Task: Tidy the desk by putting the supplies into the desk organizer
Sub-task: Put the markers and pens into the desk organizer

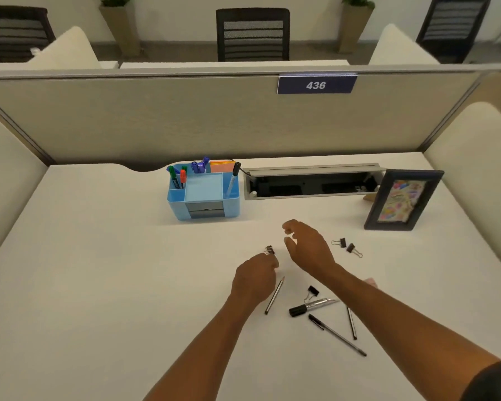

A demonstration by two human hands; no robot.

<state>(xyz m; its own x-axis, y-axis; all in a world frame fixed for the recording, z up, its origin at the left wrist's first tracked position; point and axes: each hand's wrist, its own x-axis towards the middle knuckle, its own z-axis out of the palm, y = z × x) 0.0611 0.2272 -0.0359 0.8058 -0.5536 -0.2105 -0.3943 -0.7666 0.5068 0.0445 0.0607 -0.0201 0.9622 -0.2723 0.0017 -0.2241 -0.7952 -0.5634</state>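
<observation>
Two hands over the white counter (pixel 99 256): left hand (pixel 255 280) pinches a small binder clip (pixel 270 250) at its fingertips; right hand (pixel 307 247) hovers beside it, fingers loosely spread, holding nothing. Blue desk organizer (pixel 204 209) stands beyond, well apart, markers inside.

Our desk, top to bottom of frame

We see the organizer (pixel 203 195) at upper centre, the frame (pixel 402 201) to its right, and pens (pixel 336 334) lower right.
</observation>
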